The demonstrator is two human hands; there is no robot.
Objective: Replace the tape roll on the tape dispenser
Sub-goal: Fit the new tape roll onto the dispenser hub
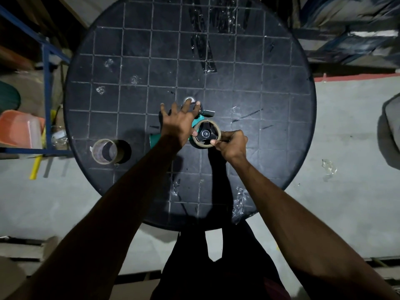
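Note:
A teal tape dispenser [195, 123] lies flat in the middle of the round black table [281, 94]. A thin, nearly spent cardboard roll [197, 126] sits around the dispenser's black hub [205, 133]. My left hand [177, 122] presses down on the dispenser body with fingers spread, its thumb touching the roll's left rim. My right hand [231, 144] pinches the roll's near right edge between thumb and fingers. A second roll of clear tape [104, 151] stands on its side at the table's left, apart from both hands.
Strips and crumpled scraps of clear tape are stuck on the table top, far side [207, 61] and near edge [239, 200]. A blue metal rack [46, 83] and an orange container [19, 128] stand to the left. Concrete floor surrounds the table.

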